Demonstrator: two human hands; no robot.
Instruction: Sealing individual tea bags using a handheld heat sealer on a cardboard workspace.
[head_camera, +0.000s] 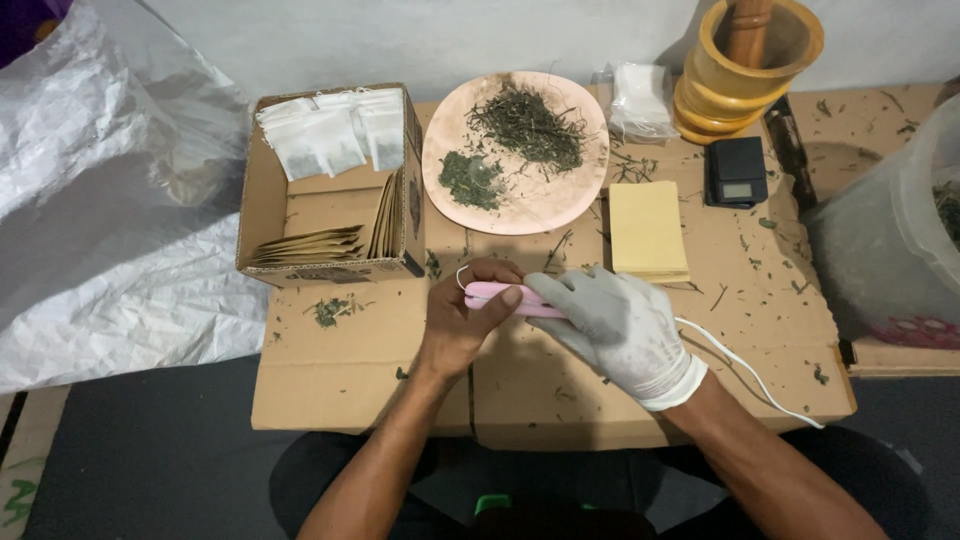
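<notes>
Both hands close on a small pink hand-held device (497, 294) with a white cable (745, 368) trailing right. My bare left hand (466, 318) grips its left end, thumb on top. My right hand (620, 325), in a white glove, covers its right half. They work over a flattened cardboard sheet (350, 375) littered with dried green herb bits. Whether anything is clamped in the device is hidden by the fingers.
A cardboard box (262, 215) at back left holds white filter bags and brown envelopes. Behind the hands stands a pink plate (440, 135) of dried herbs, a yellow envelope stack (646, 230), a black pocket scale (736, 172), a wooden mortar with pestle (745, 70), and a translucent tub (890, 230).
</notes>
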